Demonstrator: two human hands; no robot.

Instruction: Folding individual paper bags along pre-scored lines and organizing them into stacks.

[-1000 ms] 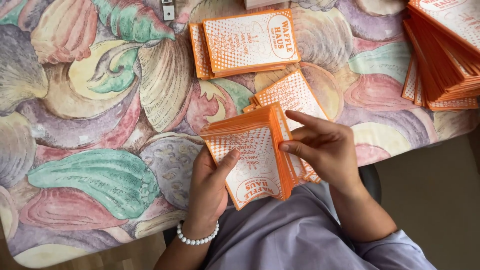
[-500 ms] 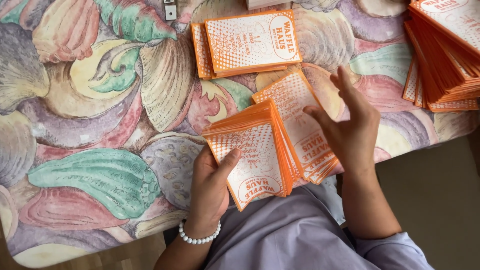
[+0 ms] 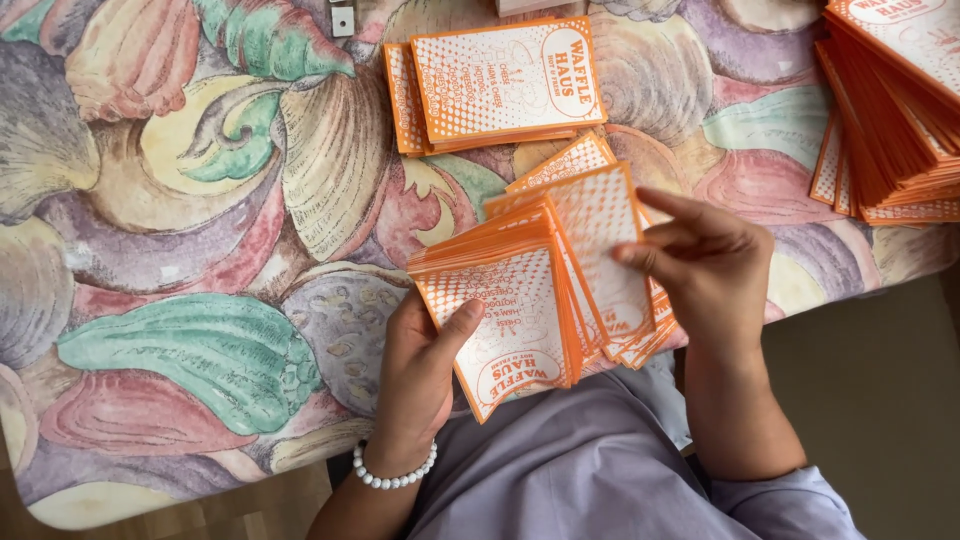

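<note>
Your right hand (image 3: 715, 265) has come back in from its open spread over the table and now pinches one orange-and-white card (image 3: 600, 250), fingers (image 3: 640, 255) nearly straight on its face, lifting it off the fanned side of the stack (image 3: 510, 320). Your left hand (image 3: 420, 365) cups that stack from below at the table's (image 3: 150, 250) near edge, thumb pressed across the top card. Your right thumb is hidden behind the card. A neat pile (image 3: 495, 85) lies farther up; another heap (image 3: 890, 110) is cut off at the right edge.
</note>
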